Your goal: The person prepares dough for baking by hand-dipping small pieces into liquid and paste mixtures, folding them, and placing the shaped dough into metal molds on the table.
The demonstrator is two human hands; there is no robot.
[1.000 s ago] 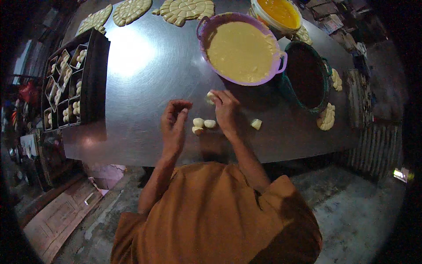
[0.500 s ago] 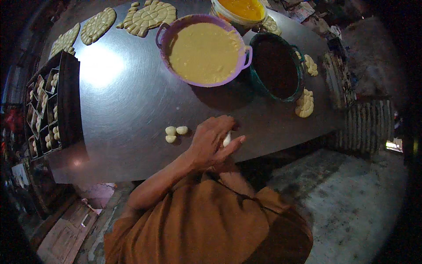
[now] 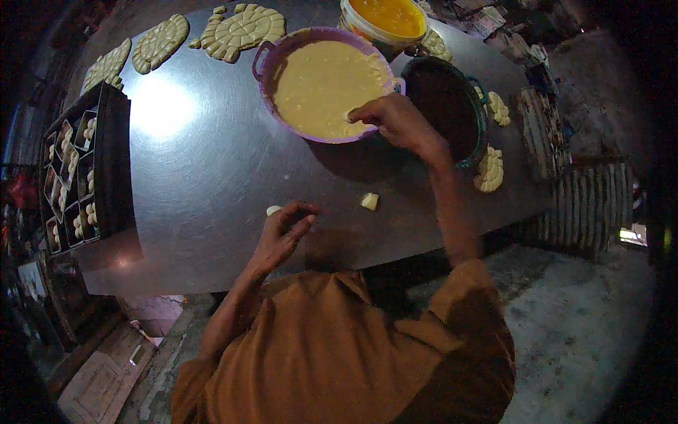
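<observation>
Over the purple basin (image 3: 265,99) my right hand (image 3: 399,124) reaches down, its fingertips pinched at the surface of the pale yellow paste (image 3: 318,85). A whitish dab shows at those fingertips. My left hand (image 3: 274,240) hovers low over the metal table, fingers bent and thumb apart from them. Beside its knuckles part of a small dough ball (image 3: 272,210) shows; whatever lies under the hand is hidden. A flattened piece of dough (image 3: 369,201) rests on the table between my two hands.
A dark green basin (image 3: 482,134) with dark brown contents stands right of the purple one. Behind them is a bucket (image 3: 367,32) of orange-yellow stuff. Scored dough slabs (image 3: 240,32) lie along the far edge, dough portions (image 3: 491,169) at right. Trays of dough balls (image 3: 106,162) stand at left.
My hands have parted. The right one has moved up and away to the basin, the left one leftward to the dough balls. A dough piece now lies where my hands were.
</observation>
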